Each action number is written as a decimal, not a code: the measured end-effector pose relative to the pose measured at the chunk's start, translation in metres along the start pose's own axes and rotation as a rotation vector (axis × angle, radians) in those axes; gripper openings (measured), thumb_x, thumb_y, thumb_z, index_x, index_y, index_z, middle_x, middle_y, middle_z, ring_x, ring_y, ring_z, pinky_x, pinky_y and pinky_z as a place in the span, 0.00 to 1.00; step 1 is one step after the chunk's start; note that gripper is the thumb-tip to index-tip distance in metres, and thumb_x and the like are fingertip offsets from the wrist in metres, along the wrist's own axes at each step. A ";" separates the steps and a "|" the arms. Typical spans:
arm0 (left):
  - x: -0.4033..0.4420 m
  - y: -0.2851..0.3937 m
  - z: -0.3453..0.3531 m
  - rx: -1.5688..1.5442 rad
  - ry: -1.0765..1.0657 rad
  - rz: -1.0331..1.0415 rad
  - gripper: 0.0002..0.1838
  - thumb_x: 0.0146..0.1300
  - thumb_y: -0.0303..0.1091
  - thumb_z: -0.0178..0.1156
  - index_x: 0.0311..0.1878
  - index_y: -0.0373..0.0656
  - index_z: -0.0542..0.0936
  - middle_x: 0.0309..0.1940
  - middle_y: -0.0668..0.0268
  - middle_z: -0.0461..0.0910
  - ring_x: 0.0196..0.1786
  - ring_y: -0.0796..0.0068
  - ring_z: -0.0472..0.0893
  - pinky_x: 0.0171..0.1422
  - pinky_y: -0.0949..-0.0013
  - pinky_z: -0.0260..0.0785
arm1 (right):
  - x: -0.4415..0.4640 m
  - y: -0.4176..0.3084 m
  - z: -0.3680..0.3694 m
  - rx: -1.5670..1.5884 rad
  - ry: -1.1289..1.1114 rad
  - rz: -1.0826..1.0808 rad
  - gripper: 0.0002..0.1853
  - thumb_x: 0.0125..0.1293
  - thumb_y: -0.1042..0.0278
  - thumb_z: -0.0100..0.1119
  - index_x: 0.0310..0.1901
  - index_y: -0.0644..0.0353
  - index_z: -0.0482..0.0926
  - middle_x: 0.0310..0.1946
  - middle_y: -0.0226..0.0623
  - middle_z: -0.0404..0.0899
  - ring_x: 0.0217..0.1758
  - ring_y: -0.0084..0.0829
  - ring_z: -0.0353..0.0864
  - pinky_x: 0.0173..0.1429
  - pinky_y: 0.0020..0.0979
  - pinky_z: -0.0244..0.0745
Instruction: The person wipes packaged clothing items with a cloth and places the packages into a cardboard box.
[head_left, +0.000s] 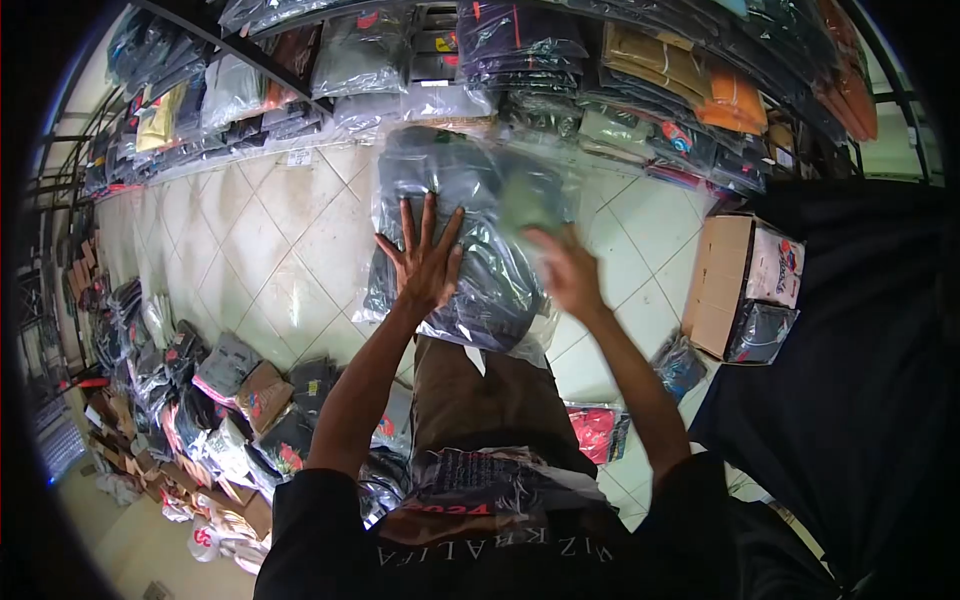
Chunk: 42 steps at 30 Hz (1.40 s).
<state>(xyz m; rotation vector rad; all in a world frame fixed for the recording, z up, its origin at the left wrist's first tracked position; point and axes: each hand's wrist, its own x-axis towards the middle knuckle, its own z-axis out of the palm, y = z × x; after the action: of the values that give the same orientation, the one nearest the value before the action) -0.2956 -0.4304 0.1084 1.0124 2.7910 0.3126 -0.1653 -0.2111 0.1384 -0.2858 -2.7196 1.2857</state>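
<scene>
A dark folded garment in a clear plastic bag (480,290) lies in front of me, above my knees. My left hand (425,265) rests flat on it with the fingers spread, pressing the plastic. Over the bag's right side, my right hand (570,270) is smeared by motion, its fingers curled. A pale green thing (532,205) blurs along with it at the fingertips, and its kind cannot be made out. The clear plastic extends past the garment at the edges.
Racks of bagged folded clothes (360,65) run along the far side. Bagged garments (255,390) are heaped on the left. An open cardboard box (720,285) with packets stands at right beside black cloth (850,330). A red packet (592,432) lies on the tiled floor (270,240).
</scene>
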 end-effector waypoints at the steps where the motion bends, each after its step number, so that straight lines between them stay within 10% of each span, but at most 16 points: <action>1: -0.001 -0.001 -0.002 0.025 -0.024 0.007 0.30 0.69 0.48 0.46 0.75 0.66 0.61 0.80 0.62 0.38 0.80 0.43 0.32 0.64 0.13 0.24 | -0.002 -0.002 0.034 0.034 0.048 -0.262 0.35 0.49 0.85 0.56 0.62 0.46 0.74 0.51 0.41 0.77 0.36 0.42 0.81 0.36 0.40 0.78; 6: -0.002 -0.003 -0.002 -0.019 0.022 0.010 0.29 0.69 0.46 0.47 0.74 0.66 0.62 0.80 0.62 0.40 0.80 0.44 0.33 0.64 0.14 0.28 | -0.118 0.008 0.058 -0.170 -0.611 -0.303 0.24 0.52 0.72 0.62 0.52 0.39 0.82 0.49 0.36 0.77 0.35 0.41 0.82 0.33 0.40 0.78; 8: -0.001 -0.006 -0.002 -0.070 0.019 0.010 0.28 0.69 0.47 0.47 0.73 0.65 0.64 0.80 0.62 0.40 0.80 0.44 0.34 0.63 0.13 0.29 | -0.174 0.079 0.034 -0.172 -0.458 -0.451 0.23 0.52 0.69 0.62 0.53 0.41 0.81 0.48 0.39 0.78 0.37 0.42 0.81 0.36 0.44 0.77; 9: -0.001 -0.010 -0.003 -0.090 0.008 0.017 0.29 0.68 0.46 0.50 0.73 0.63 0.65 0.80 0.60 0.41 0.80 0.43 0.35 0.66 0.16 0.31 | -0.169 0.078 -0.005 -0.234 -0.686 -0.149 0.20 0.54 0.67 0.60 0.51 0.42 0.82 0.44 0.37 0.81 0.37 0.42 0.82 0.37 0.44 0.77; 11: -0.008 -0.021 0.003 -0.253 0.120 0.006 0.30 0.68 0.46 0.52 0.73 0.60 0.64 0.80 0.58 0.41 0.80 0.42 0.37 0.69 0.20 0.32 | -0.155 0.092 -0.058 -0.454 -0.538 -0.175 0.19 0.55 0.66 0.59 0.50 0.41 0.83 0.27 0.35 0.81 0.30 0.42 0.81 0.36 0.43 0.78; 14: -0.039 -0.027 0.008 -0.096 0.310 -0.370 0.32 0.68 0.50 0.53 0.73 0.56 0.64 0.79 0.53 0.42 0.80 0.42 0.38 0.70 0.22 0.35 | -0.075 0.014 -0.109 -0.469 -0.033 -0.003 0.24 0.53 0.75 0.59 0.55 0.50 0.81 0.42 0.47 0.81 0.30 0.43 0.82 0.30 0.39 0.79; 18: -0.073 -0.045 0.028 -0.587 0.362 -0.905 0.51 0.56 0.63 0.64 0.72 0.35 0.59 0.64 0.42 0.66 0.63 0.42 0.70 0.66 0.52 0.63 | 0.023 -0.028 -0.038 -0.166 0.078 -0.422 0.29 0.48 0.81 0.60 0.55 0.49 0.82 0.41 0.39 0.81 0.40 0.43 0.80 0.43 0.41 0.77; 20: -0.079 -0.054 0.032 -0.682 0.399 -0.894 0.48 0.56 0.61 0.65 0.69 0.35 0.61 0.56 0.46 0.73 0.57 0.48 0.75 0.60 0.53 0.67 | 0.059 -0.059 0.026 -0.135 -0.054 -0.743 0.24 0.53 0.68 0.68 0.54 0.39 0.82 0.33 0.32 0.77 0.34 0.35 0.77 0.35 0.37 0.71; 24: -0.112 -0.115 0.144 -0.966 0.629 -0.421 0.28 0.59 0.45 0.65 0.59 0.41 0.73 0.50 0.58 0.79 0.48 0.58 0.80 0.52 0.56 0.74 | 0.085 -0.079 0.134 -0.235 -0.222 -1.131 0.17 0.64 0.65 0.58 0.53 0.30 0.81 0.50 0.29 0.77 0.52 0.31 0.78 0.57 0.40 0.70; 27: -0.083 -0.088 0.076 -0.783 0.710 -0.457 0.17 0.66 0.35 0.56 0.53 0.35 0.72 0.36 0.49 0.79 0.37 0.46 0.79 0.41 0.52 0.70 | 0.135 -0.070 0.131 -0.181 -0.468 -0.972 0.10 0.68 0.56 0.56 0.49 0.40 0.81 0.53 0.31 0.78 0.51 0.34 0.79 0.54 0.40 0.74; 28: -0.080 -0.087 0.069 -0.783 0.501 -0.691 0.08 0.70 0.33 0.50 0.45 0.37 0.69 0.27 0.54 0.74 0.30 0.63 0.76 0.36 0.56 0.67 | 0.164 -0.049 0.133 -0.211 -0.774 -0.541 0.10 0.66 0.54 0.60 0.47 0.42 0.81 0.49 0.34 0.78 0.43 0.35 0.82 0.44 0.36 0.77; 30: -0.074 -0.082 0.057 -0.793 0.561 -0.620 0.04 0.72 0.29 0.46 0.41 0.38 0.66 0.24 0.51 0.69 0.25 0.56 0.69 0.31 0.54 0.60 | 0.208 -0.051 0.093 -0.136 -0.631 -0.130 0.14 0.62 0.56 0.64 0.50 0.32 0.82 0.41 0.36 0.75 0.35 0.40 0.78 0.38 0.36 0.76; 32: -0.070 -0.083 0.055 -0.744 0.578 -0.551 0.04 0.72 0.27 0.47 0.42 0.37 0.65 0.25 0.49 0.67 0.25 0.47 0.67 0.31 0.53 0.59 | 0.244 -0.015 0.073 -0.519 -0.120 -0.796 0.21 0.58 0.64 0.65 0.54 0.35 0.79 0.45 0.40 0.74 0.35 0.47 0.79 0.37 0.46 0.77; 37: -0.093 -0.102 0.106 -0.611 0.591 -0.299 0.30 0.67 0.17 0.50 0.70 0.27 0.52 0.37 0.42 0.76 0.30 0.43 0.76 0.31 0.50 0.67 | 0.274 -0.015 0.065 -0.541 0.536 -0.132 0.27 0.56 0.79 0.58 0.58 0.44 0.75 0.43 0.48 0.73 0.38 0.52 0.80 0.37 0.49 0.78; 41: -0.093 -0.107 0.108 -0.487 0.628 -0.177 0.34 0.63 0.14 0.52 0.70 0.23 0.49 0.41 0.40 0.77 0.32 0.42 0.77 0.33 0.49 0.70 | 0.218 -0.080 0.104 -0.268 -0.135 -0.735 0.28 0.52 0.72 0.64 0.57 0.40 0.77 0.39 0.42 0.72 0.36 0.48 0.77 0.38 0.44 0.74; 42: -0.094 -0.112 0.115 -0.484 0.622 -0.157 0.32 0.63 0.15 0.54 0.69 0.23 0.53 0.43 0.39 0.77 0.33 0.44 0.78 0.33 0.50 0.71 | 0.212 -0.096 0.111 -0.209 -0.573 -0.268 0.28 0.52 0.68 0.65 0.58 0.36 0.77 0.41 0.36 0.71 0.34 0.43 0.78 0.37 0.40 0.75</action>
<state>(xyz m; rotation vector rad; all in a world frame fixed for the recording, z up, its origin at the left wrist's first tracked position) -0.2686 -0.5587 -0.0235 0.6487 3.0127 1.4059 -0.4046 -0.3077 0.1483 0.4949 -3.2100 1.1423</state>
